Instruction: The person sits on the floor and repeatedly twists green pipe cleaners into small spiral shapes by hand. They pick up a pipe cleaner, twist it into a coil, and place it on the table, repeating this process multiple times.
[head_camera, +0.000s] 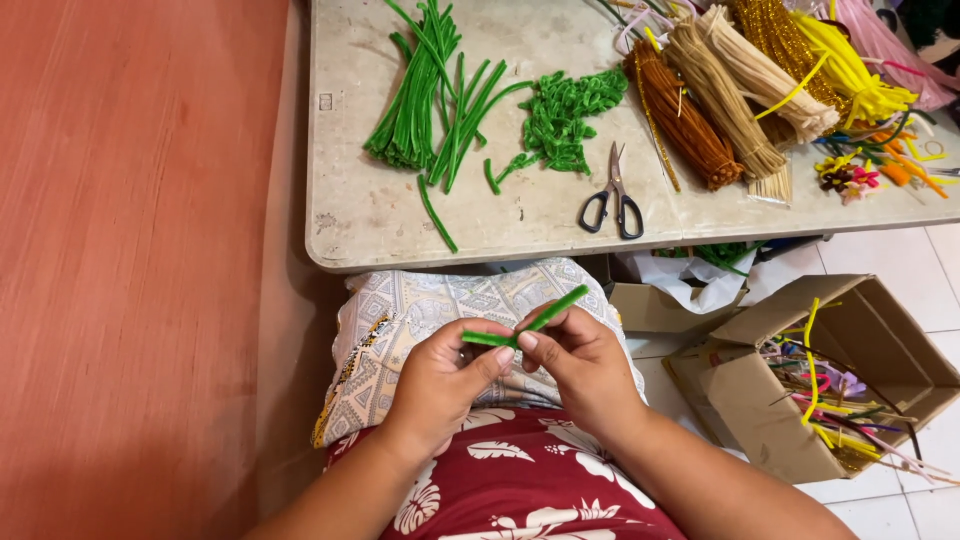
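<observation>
Left hand and right hand both pinch one green pipe cleaner, fingers clamped. Its free end points to 2 o'clock. Advisable: keep thumbs close together for a tight bend.

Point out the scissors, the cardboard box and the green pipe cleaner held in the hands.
scissors (614, 195), head view, at the pivot.
cardboard box (752, 405), head view, on its front wall.
green pipe cleaner (556, 306), head view, on its free upper end.

A single head-worn view is aimed steeply down and forward, close above the lap; a low table edge is seen ahead and a wall to the left
</observation>
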